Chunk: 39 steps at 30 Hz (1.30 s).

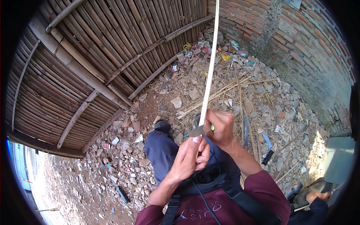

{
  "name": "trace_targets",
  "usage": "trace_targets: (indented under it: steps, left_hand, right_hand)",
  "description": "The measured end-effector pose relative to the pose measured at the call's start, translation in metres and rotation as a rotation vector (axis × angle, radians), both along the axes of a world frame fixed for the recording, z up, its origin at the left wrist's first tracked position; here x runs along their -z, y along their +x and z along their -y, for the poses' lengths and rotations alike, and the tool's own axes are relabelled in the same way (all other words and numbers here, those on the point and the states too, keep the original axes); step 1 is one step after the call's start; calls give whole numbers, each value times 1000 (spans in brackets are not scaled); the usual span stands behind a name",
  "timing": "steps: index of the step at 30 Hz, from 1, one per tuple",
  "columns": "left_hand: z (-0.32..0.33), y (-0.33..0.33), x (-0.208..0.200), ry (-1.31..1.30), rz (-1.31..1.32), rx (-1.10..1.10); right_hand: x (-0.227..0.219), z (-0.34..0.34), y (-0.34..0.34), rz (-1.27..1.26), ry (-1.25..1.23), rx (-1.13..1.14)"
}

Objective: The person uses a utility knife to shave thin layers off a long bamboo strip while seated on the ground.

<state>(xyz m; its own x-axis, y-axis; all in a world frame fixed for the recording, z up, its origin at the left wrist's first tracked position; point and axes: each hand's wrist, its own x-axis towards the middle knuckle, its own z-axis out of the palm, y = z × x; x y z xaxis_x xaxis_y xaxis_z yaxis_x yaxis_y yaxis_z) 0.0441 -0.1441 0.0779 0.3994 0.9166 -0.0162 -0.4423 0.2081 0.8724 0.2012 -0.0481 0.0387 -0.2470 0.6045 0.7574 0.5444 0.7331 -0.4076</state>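
Observation:
A long pale strip, which looks like split bamboo [210, 75], rises from my hands toward the top of the view. My left hand [187, 158] is closed around its lower end, thumb on top. In my right hand [222, 127] is a knife; its short, dark blade [196, 131] lies across the strip just above my left thumb. A bit of the green handle [212, 127] shows between the fingers. The rest of the handle is hidden by my right hand.
Rubble and litter [195, 93] cover the ground, with thin dry sticks [225, 89] beyond my hands. A bamboo-slat wall [101, 45] stands left, a brick wall [300, 48] right. A black handle [267, 157] lies near my right forearm. Another person [313, 197] is at lower right.

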Motion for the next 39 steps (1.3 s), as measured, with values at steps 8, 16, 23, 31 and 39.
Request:
trace_targets:
  steps: [8,16,23,31,39]
  left_hand:
    - [3,3,-6,-16,-15,-34]
    - [-1,-2,-1,-17,30,-48]
    - [0,-2,-1,4,-13,7]
    - [7,1,0,117,-132,-56]
    - [9,1,9,252,-345,-156]
  right_hand:
    - [-2,-23,5,-225,-153,129]
    - [3,-3,-2,-73,-56,-90]
    - [0,-7,-5,-158,-112,19]
    - [-13,-15,5,-160,-48,19]
    - [-10,-7,6,21,23,-36]
